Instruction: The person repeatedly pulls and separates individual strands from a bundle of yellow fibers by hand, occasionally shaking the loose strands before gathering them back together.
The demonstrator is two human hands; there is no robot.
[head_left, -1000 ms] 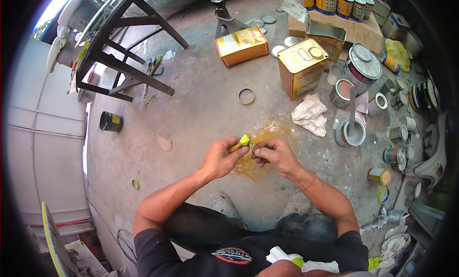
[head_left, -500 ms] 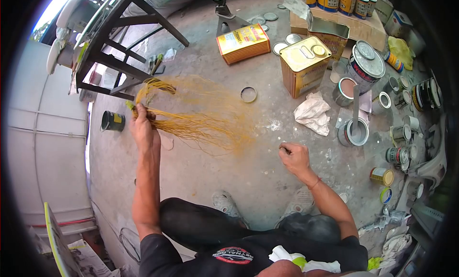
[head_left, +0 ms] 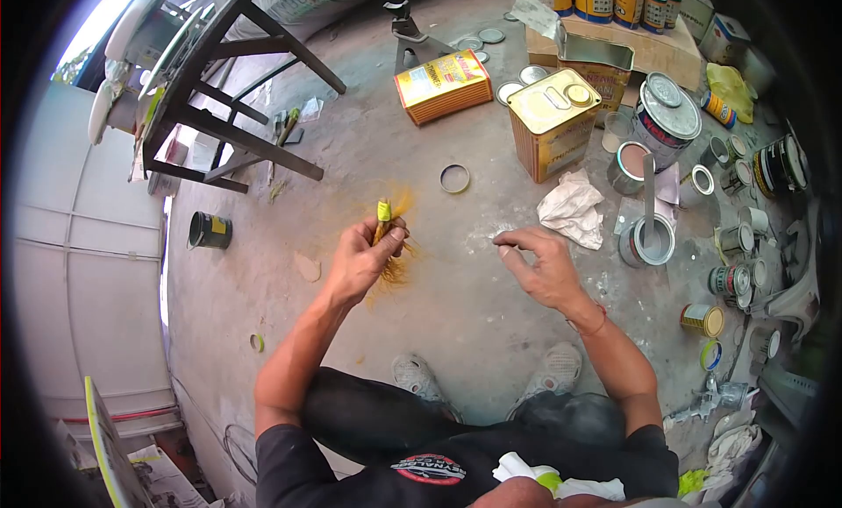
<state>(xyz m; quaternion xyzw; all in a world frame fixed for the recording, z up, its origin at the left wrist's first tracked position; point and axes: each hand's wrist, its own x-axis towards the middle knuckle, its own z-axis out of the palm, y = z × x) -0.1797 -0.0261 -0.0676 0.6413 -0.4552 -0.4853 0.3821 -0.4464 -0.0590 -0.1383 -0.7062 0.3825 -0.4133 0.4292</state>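
My left hand [head_left: 364, 258] is closed around a bundle of yellow-brown strands [head_left: 391, 274], bound at the top with yellow-green tape [head_left: 384, 211]. The loose strands hang below and behind the fingers, partly blurred. Off to the right, my right hand [head_left: 542, 267] hovers over the concrete floor with its index finger stretched out and thumb apart from it; nothing shows between them. A crumpled white cloth [head_left: 570, 208] lies just beyond that hand. Past both hands, a ring-shaped lid [head_left: 454, 178] rests on the floor.
Thinner tins [head_left: 554, 122] stand at the back. Several paint cans line the right side, one open can [head_left: 647, 243] with a stirring stick [head_left: 649, 201] in it. A dark wooden stand [head_left: 219, 122] is back left, with a small dark can [head_left: 210, 230] nearer. A spray gun [head_left: 715, 398] lies lower right.
My left hand has come inward to the right with the bundle, whose strands were spread wide and now hang gathered. My right hand has gone from a closed fist to extended fingers.
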